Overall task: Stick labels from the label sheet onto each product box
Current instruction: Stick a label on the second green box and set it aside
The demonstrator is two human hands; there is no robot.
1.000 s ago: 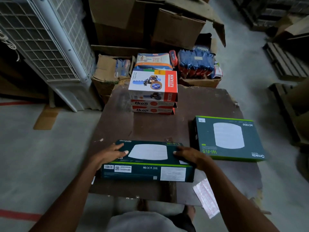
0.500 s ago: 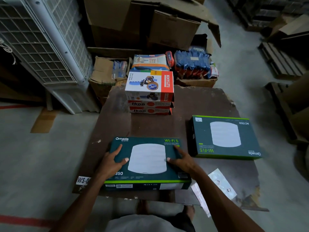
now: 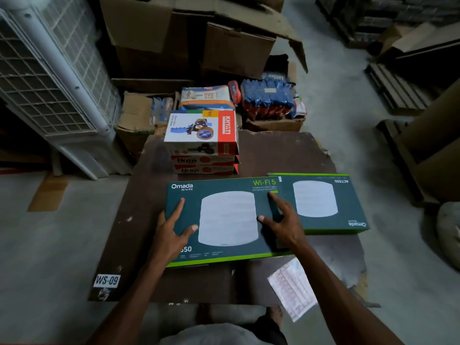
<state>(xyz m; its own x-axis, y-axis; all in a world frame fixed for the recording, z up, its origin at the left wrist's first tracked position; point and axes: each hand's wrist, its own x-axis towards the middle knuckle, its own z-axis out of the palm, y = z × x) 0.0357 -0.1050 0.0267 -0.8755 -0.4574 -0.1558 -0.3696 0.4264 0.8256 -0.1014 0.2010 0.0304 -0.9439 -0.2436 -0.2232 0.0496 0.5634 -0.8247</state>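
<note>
Pushed farther up the dark brown table [image 3: 286,155], the flat dark-green Omada box [image 3: 224,188] now touches its twin [image 3: 348,195]; left hand [image 3: 171,235] and right hand [image 3: 283,225] press flat, fingers spread, grasping nothing. White label sheet [image 3: 293,287] lies just beside the right forearm.

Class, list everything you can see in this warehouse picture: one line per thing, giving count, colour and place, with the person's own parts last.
Dark green flat Omada Wi-Fi box: one, table centre, under both hands.
Second dark green Omada box: one, right of the first, turned the other way round.
White-and-red Khyati carton: one, top of the far stack.
Red-and-white Ikon boxes: two, under that carton.
White label sheet: one, near right table edge, overhanging.
Dark brown worn table: one, with a white WS-09 tag at the near left corner.
Blue packets: a bundle, in a carton behind the table.
Brown cardboard cartons: several, behind.
White grille unit: one, left.
Left hand: flat on the box.
Right hand: flat on the box.
</note>
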